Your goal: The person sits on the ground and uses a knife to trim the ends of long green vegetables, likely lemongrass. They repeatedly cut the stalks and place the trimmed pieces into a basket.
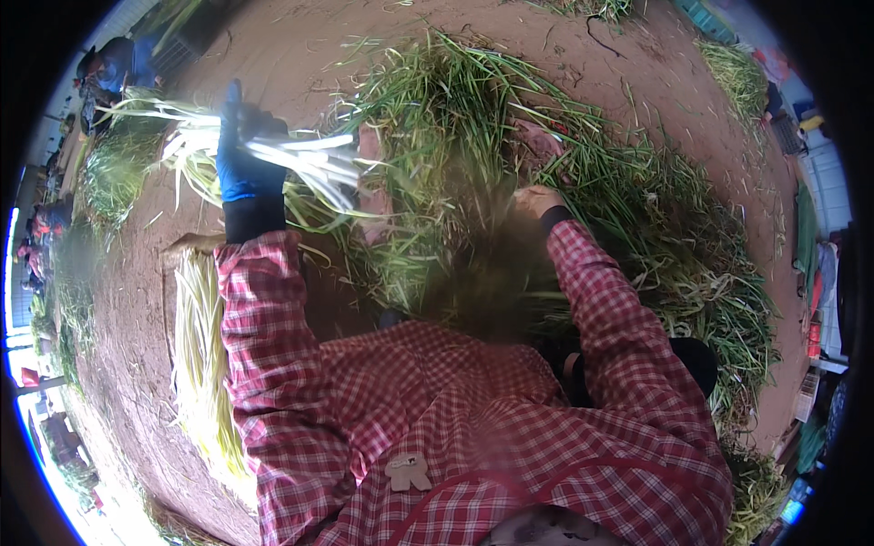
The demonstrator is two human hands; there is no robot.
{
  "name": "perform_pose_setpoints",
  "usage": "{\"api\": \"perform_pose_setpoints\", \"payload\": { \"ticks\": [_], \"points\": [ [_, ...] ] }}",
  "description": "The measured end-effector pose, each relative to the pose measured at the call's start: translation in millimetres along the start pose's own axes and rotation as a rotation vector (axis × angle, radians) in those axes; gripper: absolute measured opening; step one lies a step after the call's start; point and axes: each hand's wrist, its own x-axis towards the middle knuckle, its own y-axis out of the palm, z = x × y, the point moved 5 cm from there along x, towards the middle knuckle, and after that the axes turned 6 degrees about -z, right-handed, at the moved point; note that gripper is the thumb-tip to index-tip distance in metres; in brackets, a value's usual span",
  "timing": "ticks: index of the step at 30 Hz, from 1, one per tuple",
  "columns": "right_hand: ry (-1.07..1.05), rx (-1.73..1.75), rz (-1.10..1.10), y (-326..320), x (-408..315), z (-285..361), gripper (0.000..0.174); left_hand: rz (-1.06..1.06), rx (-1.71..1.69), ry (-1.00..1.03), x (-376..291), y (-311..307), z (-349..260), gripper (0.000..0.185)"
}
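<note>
My left hand [250, 153], in a blue glove, is closed around a loose bunch of pale stalks [317, 160]. Their whitish ends point right, and the stringy leafy parts trail off to the left. My right hand [537, 200] is bare and sits at the heap of long green leaves [464, 116] in front of me. Its fingers are curled, and blur hides whether they grip any leaves. Below the left hand, partly behind my sleeve, a neat row of pale yellow-white stalks [199, 327] lies near the ground.
Reddish cloth or sacking [539, 140] shows through the heap. Bare brown ground [273, 54] surrounds it. More green heaps [116, 170] lie at left, where a person in blue [119, 65] bends beside a dark crate [174, 54]. A teal crate [707, 20] stands far right.
</note>
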Motion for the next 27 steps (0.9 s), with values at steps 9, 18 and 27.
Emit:
{"api": "perform_pose_setpoints", "payload": {
  "ticks": [9, 18, 27],
  "points": [
    [0.162, -1.170, -0.164, 85, 88, -84, 0.027, -0.446, -0.431, -0.418, -20, -110, 163, 0.018],
    [-0.620, -0.439, -0.411, 50, -35, 79, 0.032, -0.544, -0.353, -0.462, -46, -69, 169, 0.010],
    [-0.491, -0.850, -0.141, 77, -86, 78, 0.048, -0.588, -0.217, -0.336, -191, -11, 153, 0.031]
  ]
}}
